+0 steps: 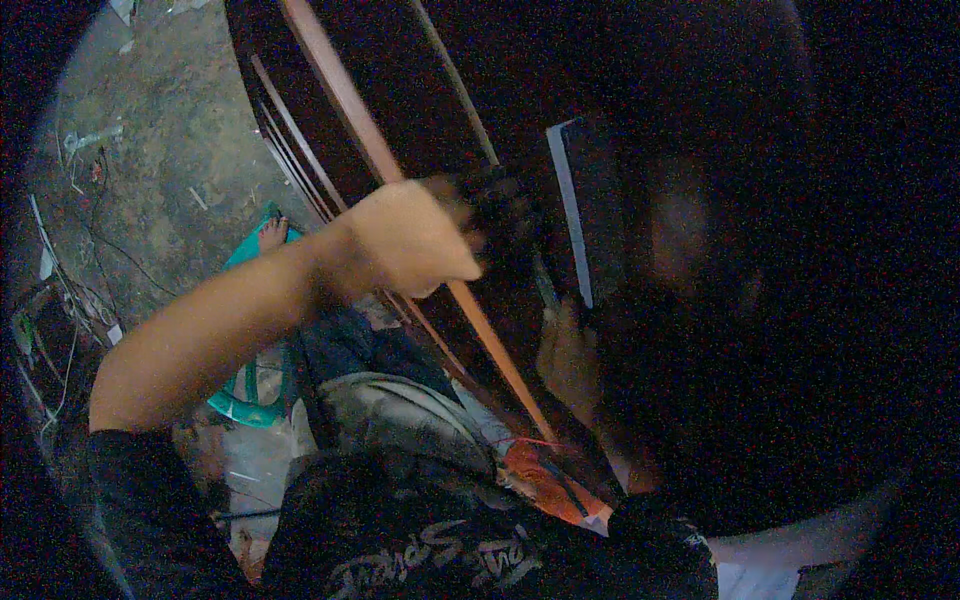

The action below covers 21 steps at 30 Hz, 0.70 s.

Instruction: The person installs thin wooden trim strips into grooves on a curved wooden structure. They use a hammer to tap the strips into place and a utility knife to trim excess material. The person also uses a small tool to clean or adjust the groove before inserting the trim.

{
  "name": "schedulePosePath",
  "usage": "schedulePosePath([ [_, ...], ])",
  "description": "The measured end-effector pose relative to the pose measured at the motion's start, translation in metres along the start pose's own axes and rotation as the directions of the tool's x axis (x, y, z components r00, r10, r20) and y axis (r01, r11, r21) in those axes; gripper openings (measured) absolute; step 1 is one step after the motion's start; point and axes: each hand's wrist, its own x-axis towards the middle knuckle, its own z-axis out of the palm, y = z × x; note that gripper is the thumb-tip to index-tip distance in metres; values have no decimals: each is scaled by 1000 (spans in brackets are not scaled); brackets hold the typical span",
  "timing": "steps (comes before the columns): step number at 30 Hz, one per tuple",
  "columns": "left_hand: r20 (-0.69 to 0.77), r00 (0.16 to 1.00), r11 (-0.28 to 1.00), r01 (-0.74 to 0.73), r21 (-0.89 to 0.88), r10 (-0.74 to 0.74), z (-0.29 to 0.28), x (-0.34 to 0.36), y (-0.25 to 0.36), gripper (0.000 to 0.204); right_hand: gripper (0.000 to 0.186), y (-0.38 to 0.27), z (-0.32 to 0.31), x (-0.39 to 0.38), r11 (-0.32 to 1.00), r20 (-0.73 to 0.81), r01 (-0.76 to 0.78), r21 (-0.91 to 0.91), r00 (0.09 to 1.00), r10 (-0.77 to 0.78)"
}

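A large dark object with a long brown, wood-like edge strip runs diagonally in front of me. My left hand reaches over this strip, its wrist bent and its back toward me. Its fingers are blurred and sink into shadow, so their grip is hidden. Lower on the right, my right hand is in dim light, its fingers closed around a slim grey-blue piece whose kind I cannot make out. Beyond that hand a pale narrow strip stands out from the dark.
A teal plastic stool stands at lower left, partly behind my left forearm. A bare foot shows beside its far part. Wires and scraps lie on the rough concrete floor. Orange material sits near my body. Deep shadow covers the right side.
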Motion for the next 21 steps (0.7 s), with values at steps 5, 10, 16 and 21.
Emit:
schedulePosePath([
  [5,-134,991,999,26,46,-20,15,-6,-12,44,32,6,11,25,987,-57,94,127,995,-87],
  [10,18,999,992,40,-123,-38,0,-4,-13,13,30,-1,-12,25,975,160,-120,185,983,91],
  [16,-246,968,997,-40,69,56,-10,3,-6,12,27,4,-7,16,987,166,-136,82,979,121],
  [21,111,992,982,77,-170,-59,-5,-10,-13,11,30,9,9,32,891,87,382,-245,924,-373],
])
